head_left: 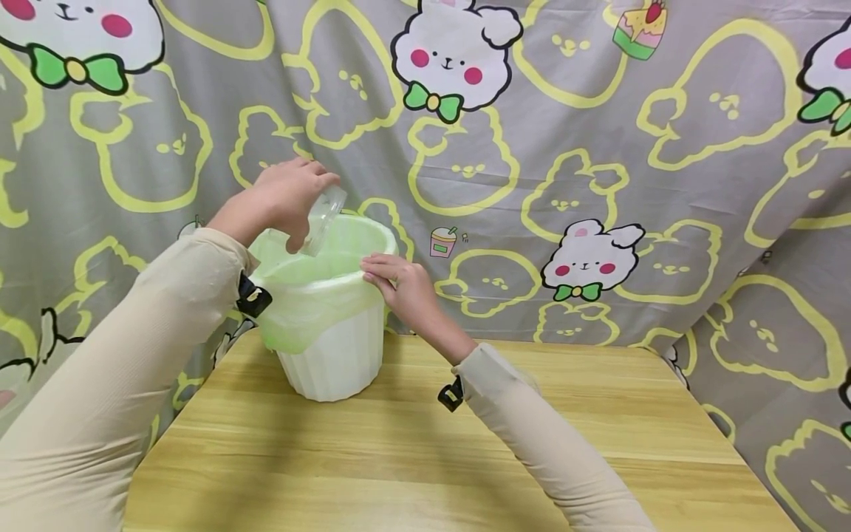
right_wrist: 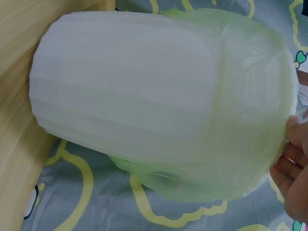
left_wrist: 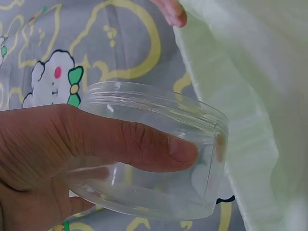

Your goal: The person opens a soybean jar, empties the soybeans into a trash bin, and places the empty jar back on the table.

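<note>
A white ribbed trash bin (head_left: 339,358) stands on the table, lined with a pale green plastic bag (head_left: 289,321) folded over its rim. My left hand (head_left: 286,196) grips a clear plastic jar (head_left: 324,222) and holds it tilted over the bin's mouth. The left wrist view shows the thumb lying along the side of the jar (left_wrist: 144,192), which has a threaded neck and no lid; I see nothing inside it. At the bin's right edge, my right hand (head_left: 407,292) pinches the bag-covered rim. The right wrist view shows its fingers (right_wrist: 284,180) at the rim.
The wood-grain table (head_left: 412,458) extends in front of the bin and to its right. Close behind the bin hangs a grey curtain (head_left: 372,96) with cartoon prints. It also runs along the left and right sides.
</note>
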Demonstrator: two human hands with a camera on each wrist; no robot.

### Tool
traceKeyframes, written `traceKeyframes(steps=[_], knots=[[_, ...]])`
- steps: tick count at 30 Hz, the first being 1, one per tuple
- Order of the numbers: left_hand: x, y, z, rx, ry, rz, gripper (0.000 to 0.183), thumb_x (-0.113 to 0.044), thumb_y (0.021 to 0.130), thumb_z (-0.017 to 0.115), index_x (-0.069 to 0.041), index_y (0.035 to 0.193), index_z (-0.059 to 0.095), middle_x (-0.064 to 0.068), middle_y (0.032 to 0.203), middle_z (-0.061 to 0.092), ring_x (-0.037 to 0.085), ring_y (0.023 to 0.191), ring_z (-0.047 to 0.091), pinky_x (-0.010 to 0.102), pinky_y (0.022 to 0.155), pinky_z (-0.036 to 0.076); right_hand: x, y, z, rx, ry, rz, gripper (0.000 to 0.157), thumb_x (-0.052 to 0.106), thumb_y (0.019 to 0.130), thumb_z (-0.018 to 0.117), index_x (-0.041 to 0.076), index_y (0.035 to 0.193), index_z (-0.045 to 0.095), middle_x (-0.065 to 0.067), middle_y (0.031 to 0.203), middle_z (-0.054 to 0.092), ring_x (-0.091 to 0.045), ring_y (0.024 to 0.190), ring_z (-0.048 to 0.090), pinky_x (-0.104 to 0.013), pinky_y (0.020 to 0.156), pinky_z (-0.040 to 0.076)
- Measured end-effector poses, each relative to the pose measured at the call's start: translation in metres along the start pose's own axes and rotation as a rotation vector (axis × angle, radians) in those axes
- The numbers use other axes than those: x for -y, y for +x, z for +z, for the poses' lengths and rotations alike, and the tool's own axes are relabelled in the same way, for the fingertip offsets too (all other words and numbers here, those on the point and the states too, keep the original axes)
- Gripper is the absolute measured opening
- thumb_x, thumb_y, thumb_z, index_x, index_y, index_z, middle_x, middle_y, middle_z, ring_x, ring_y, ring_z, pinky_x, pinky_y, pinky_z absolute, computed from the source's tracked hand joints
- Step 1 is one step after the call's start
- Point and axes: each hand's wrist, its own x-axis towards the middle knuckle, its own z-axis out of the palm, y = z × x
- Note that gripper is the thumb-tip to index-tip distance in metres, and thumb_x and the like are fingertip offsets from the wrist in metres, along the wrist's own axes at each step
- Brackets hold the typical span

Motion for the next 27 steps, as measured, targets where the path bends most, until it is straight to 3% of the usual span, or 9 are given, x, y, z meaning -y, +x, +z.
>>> traceKeyframes(steps=[11,18,24,27], knots=[[-0.0074,0.0035,0.0032,0.01,0.037,0.019,0.117,-0.012,0.039,0.09,-0.008,0.141,0.034,0.021,0.138,0.037,0.044,0.129,0.029,0.061,0.1,0.035,0.0004,-0.0003,-0.0002,0.003,-0.003,0.005,0.021,0.015,0.085,0.068,0.007,0.104,0.073,-0.005,0.108,0.071,-0.015,0.107,0.064,-0.02,0.096,0.046],[-0.0042,0.0046,0.0038,-0.151,0.004,0.008,0.114,-0.006,0.039,0.086,-0.004,0.141,0.033,0.023,0.136,0.038,0.044,0.129,0.029,0.057,0.108,0.026,-0.0008,0.0001,-0.001,0.001,-0.009,0.001,0.021,0.015,0.086,0.067,0.007,0.104,0.073,-0.005,0.108,0.07,-0.016,0.107,0.064,-0.019,0.096,0.046],[-0.0023,0.0036,0.0052,-0.057,0.043,-0.003,0.115,-0.006,0.04,0.088,-0.006,0.142,0.033,0.022,0.137,0.037,0.044,0.128,0.028,0.061,0.105,0.029,-0.0006,0.0009,-0.0008,0.002,-0.012,0.0,0.021,0.015,0.086,0.067,0.006,0.104,0.072,-0.006,0.109,0.07,-0.016,0.107,0.064,-0.019,0.096,0.046],[-0.0022,0.0035,0.0061,-0.107,0.014,-0.011,0.115,-0.006,0.042,0.088,-0.004,0.142,0.031,0.023,0.139,0.036,0.043,0.131,0.026,0.059,0.108,0.025,-0.0004,0.0002,-0.0008,0.005,-0.015,0.0,0.021,0.015,0.086,0.067,0.007,0.105,0.072,-0.005,0.109,0.07,-0.016,0.107,0.064,-0.019,0.096,0.046]])
